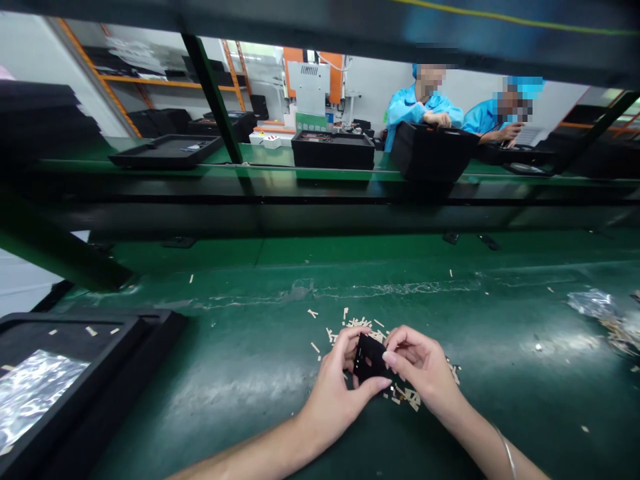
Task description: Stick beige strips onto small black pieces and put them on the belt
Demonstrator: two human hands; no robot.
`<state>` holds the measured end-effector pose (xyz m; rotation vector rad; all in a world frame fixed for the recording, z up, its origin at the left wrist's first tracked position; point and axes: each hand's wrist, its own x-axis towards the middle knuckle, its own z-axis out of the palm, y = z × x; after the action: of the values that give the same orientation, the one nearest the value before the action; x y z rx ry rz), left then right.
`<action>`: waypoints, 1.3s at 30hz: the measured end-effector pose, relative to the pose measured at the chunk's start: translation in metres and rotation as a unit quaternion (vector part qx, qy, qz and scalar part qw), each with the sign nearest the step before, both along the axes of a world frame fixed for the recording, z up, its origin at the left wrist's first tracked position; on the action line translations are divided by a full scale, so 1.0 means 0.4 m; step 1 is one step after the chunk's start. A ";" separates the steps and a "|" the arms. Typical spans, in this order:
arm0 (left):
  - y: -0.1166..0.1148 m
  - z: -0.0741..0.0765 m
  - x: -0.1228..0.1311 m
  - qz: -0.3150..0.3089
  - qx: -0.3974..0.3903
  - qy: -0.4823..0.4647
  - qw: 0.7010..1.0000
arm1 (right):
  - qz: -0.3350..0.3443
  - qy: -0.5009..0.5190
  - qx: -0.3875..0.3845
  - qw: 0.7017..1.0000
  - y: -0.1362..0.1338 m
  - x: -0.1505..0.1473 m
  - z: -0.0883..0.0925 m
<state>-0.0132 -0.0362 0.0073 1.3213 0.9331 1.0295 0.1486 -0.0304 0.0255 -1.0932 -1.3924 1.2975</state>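
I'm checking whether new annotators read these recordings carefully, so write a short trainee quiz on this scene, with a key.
1. Multiple choice: which forearm wears the thin bracelet?
A) left
B) right
C) neither
2. Fill in the colour: pale strips lie scattered on the ___ workbench.
3. True or false: the black part lies flat on the workbench, untouched.

Key: 1. B. 2. Green. 3. False: the left hand holds it, with the right hand at its edge.
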 end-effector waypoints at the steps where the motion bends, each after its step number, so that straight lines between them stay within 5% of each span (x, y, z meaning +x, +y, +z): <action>1: -0.001 -0.002 -0.001 0.013 0.021 0.031 0.999 | -0.008 -0.013 0.016 1.000 -0.005 -0.004 0.000; 10: -0.004 -0.011 0.003 0.032 0.070 0.067 0.995 | 0.006 0.012 0.011 1.000 -0.017 -0.013 -0.004; 29: -0.001 -0.004 -0.011 0.020 0.195 0.095 0.976 | 0.053 0.114 -0.175 0.976 -0.006 -0.023 -0.001; 39: 0.000 -0.004 -0.009 0.029 0.161 0.090 0.982 | 0.099 0.073 -0.096 0.988 0.016 -0.002 -0.015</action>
<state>-0.0170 -0.0362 0.0056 1.6880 0.9716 1.1535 0.1478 -0.0241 0.0195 -0.9812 -1.3111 1.6498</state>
